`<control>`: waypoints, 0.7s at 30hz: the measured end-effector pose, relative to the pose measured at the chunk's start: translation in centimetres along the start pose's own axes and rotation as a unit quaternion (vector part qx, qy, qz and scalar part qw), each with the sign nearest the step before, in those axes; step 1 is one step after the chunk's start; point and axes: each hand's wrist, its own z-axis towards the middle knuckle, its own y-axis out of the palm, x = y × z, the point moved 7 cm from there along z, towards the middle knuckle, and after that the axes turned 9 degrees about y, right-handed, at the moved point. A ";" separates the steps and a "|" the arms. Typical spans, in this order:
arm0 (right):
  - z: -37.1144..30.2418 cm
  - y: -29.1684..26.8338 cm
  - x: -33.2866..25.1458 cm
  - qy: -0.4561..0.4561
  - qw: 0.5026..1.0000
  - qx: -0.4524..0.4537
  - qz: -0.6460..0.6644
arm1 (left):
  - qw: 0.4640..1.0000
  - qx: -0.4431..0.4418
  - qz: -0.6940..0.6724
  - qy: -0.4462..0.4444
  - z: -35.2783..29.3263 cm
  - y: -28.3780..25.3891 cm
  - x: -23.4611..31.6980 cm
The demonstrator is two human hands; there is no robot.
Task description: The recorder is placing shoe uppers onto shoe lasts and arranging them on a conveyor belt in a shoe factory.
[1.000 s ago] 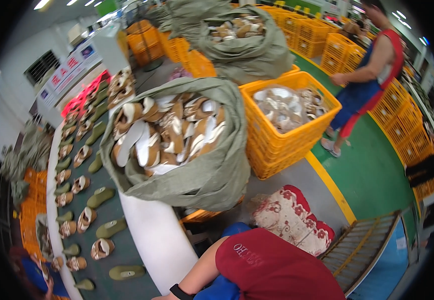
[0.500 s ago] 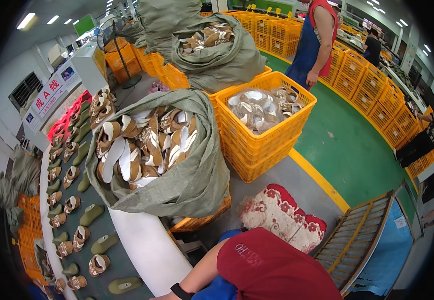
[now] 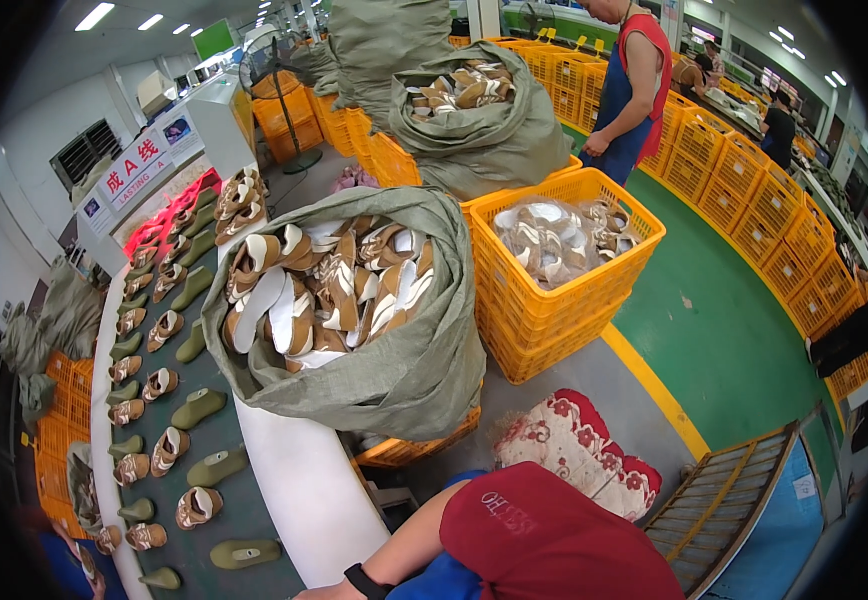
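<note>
My right arm in a maroon sleeve comes in at the lower edge, with a black band on the wrist. Of my right hand [image 3: 326, 593] only a part shows beside the white rim [image 3: 299, 490] of the conveyor line; its fingers are cut off by the frame. My left hand is out of view. On the dark conveyor belt [image 3: 269, 585] stand brown-and-white shoe uppers [image 3: 198, 508] and olive-green shoe lasts [image 3: 245, 554] in rows. Just beyond my arm, a large grey-green sack [image 3: 384, 385] stands open, full of brown-and-white shoe uppers [image 3: 339, 285].
Stacked orange crates [image 3: 554, 320] with bagged uppers [image 3: 554, 240] stand right of the sack. A floral-covered seat [image 3: 564, 440] and a metal-framed rack [image 3: 719, 510] lie at the lower right. One co-worker [image 3: 644, 80] stands behind the crates; another's hand [image 3: 97, 583] is at lower left.
The view has shifted, so the sack, crates and belt sit further right and lower. A co-worker's hand with a shoe now shows at lower left. My right arm keeps nearly the same pose.
</note>
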 end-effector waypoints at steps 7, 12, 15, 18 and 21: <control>-0.1 -0.1 -2.4 -0.075 0.994 -0.044 -0.069 | 0.996 0.007 0.086 0.033 2.1 1.8 3.9; -0.1 -0.4 -1.9 -0.032 0.992 -0.062 -0.110 | 0.991 -0.003 0.127 0.053 2.7 2.3 3.8; 0.1 -0.7 -1.0 0.015 0.990 -0.042 -0.137 | 0.987 -0.037 0.142 0.068 3.9 3.1 4.6; -0.1 -1.0 0.3 0.021 0.992 0.003 -0.125 | 0.986 -0.053 0.109 0.112 4.6 4.0 4.7; -0.4 -1.3 2.2 0.035 0.988 0.030 -0.147 | 0.992 -0.082 0.078 0.059 4.4 5.2 2.3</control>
